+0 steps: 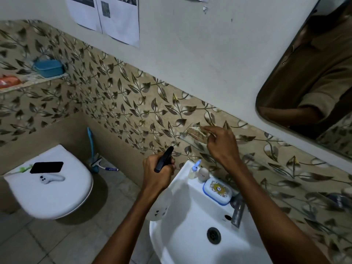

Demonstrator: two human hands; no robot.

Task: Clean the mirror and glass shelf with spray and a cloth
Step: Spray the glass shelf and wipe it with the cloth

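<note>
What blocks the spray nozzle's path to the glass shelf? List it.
Nothing visible. The left hand grips the spray bottle, nozzle toward the glass shelf; open air lies between. The right hand holds a cloth on the shelf, right of that path.

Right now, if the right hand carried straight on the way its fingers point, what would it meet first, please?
The right hand points up-left at the cloth lying on the glass shelf, so it would probably meet the cloth first; its fingertips may already be touching it, though depth is unclear.

Dim bathroom: leaf-patterned tiles (pixel 133 103) below a white wall (pixel 190 44), grey floor tiles (pixel 62 242), a closed toilet (pixel 51 191), white sink (pixel 190 235).
</note>
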